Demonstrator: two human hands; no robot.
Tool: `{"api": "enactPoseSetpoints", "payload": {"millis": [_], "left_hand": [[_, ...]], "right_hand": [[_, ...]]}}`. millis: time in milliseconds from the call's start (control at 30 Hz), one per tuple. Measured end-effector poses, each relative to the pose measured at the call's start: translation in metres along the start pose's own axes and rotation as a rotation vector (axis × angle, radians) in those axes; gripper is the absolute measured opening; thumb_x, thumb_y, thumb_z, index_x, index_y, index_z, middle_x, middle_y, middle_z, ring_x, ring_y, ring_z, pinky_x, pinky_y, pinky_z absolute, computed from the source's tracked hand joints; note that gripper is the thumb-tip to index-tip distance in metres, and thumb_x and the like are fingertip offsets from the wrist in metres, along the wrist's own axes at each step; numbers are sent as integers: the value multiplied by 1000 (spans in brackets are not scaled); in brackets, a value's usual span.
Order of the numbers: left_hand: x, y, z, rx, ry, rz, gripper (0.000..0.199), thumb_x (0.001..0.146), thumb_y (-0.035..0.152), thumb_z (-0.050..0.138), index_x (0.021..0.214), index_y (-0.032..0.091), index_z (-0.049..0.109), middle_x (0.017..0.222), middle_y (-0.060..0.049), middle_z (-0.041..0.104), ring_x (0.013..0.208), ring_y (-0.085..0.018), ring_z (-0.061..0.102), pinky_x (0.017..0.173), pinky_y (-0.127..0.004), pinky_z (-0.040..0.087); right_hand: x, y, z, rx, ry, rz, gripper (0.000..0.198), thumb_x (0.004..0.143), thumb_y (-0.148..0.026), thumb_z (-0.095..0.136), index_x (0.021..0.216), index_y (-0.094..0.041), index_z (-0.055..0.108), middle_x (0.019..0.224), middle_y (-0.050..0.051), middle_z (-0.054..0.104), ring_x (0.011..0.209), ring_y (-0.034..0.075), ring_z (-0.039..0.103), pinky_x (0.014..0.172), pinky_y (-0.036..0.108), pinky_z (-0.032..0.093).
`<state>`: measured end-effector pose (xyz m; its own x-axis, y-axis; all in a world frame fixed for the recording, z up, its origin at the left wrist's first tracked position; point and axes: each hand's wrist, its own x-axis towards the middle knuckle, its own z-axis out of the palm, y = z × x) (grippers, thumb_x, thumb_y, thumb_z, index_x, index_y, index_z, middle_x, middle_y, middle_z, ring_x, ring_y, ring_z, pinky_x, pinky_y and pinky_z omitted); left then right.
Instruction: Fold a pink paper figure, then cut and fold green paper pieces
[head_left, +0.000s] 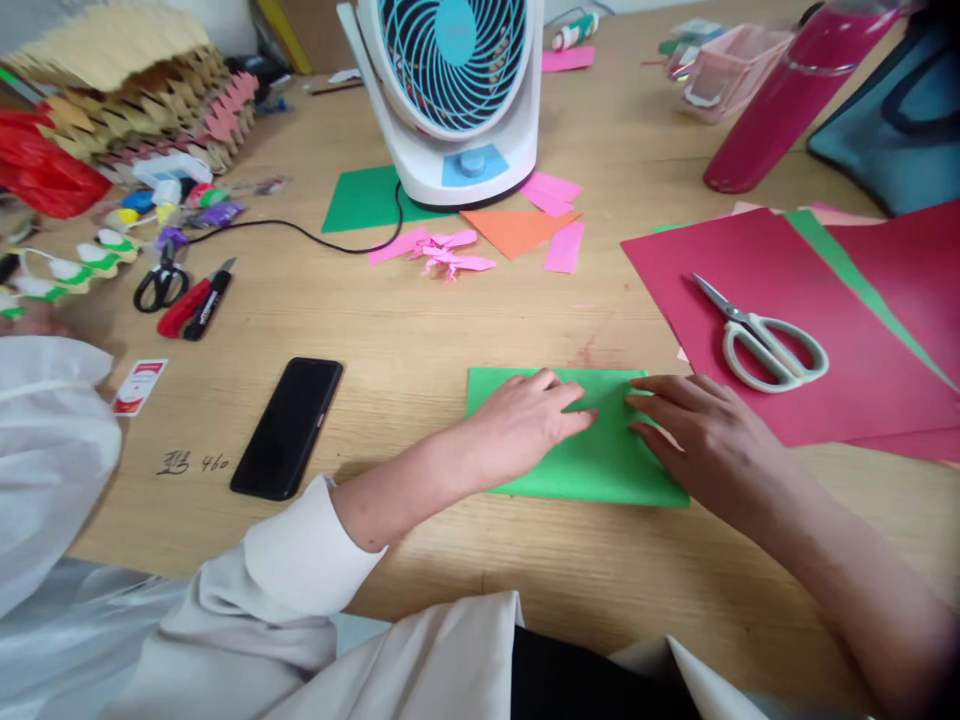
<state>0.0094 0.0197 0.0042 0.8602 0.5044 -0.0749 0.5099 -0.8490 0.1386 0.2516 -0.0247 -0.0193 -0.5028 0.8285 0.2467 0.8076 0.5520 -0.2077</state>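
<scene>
On near side of worktop [420, 335], green paper [581, 460] lies with long axis left to right; left hand [529, 425] rests unclenched on its middle, right hand [697, 432], loosely spread, touches right end

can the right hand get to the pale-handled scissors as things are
Probably yes: the right hand is at the green paper, and the scissors lie uncovered on the red sheet close by, with nothing seen standing between.
</scene>
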Motion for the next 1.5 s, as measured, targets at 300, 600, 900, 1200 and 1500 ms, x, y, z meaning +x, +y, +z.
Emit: {"api": "enactPoseSetpoints", "payload": {"millis": [300,600,900,1200,1500], "left_hand": [[-2,5,0,41,15,-19,34,99,19,42,129,24,58,124,-9,60,112,-25,56,92,-38,48],[-11,24,11,-3,-44,-115,43,100,27,46,141,16,47,146,-16,48,141,-32,41,107,-45,42],[-30,42,22,-117,-72,-186,100,85,78,37,154,8,23,164,-19,17,153,-35,10,120,-54,16],[-53,55,26,-102,-81,-169,98,86,75,41,155,10,18,164,-15,16,153,-30,9,121,-51,16],[-76,77,38,-14,-28,-254,100,83,79,40,154,10,25,162,-17,21,152,-28,18,121,-47,22]], "right_hand": [[28,-10,9,372,-1,-38,44,95,-6,40,132,-21,59,112,11,70,102,23,68,86,38,57],[24,-2,16,392,-20,-75,42,94,-9,45,131,-22,60,122,11,65,112,24,63,97,45,53],[26,-6,15,279,-31,-108,37,95,-16,50,131,-19,59,119,14,63,109,27,63,94,47,53],[25,-5,17,278,-33,-112,36,94,-16,51,128,-17,62,119,15,63,109,28,62,96,47,52],[24,-1,20,285,-41,-125,35,95,-18,50,129,-18,61,120,14,63,111,28,62,97,48,51]]}}
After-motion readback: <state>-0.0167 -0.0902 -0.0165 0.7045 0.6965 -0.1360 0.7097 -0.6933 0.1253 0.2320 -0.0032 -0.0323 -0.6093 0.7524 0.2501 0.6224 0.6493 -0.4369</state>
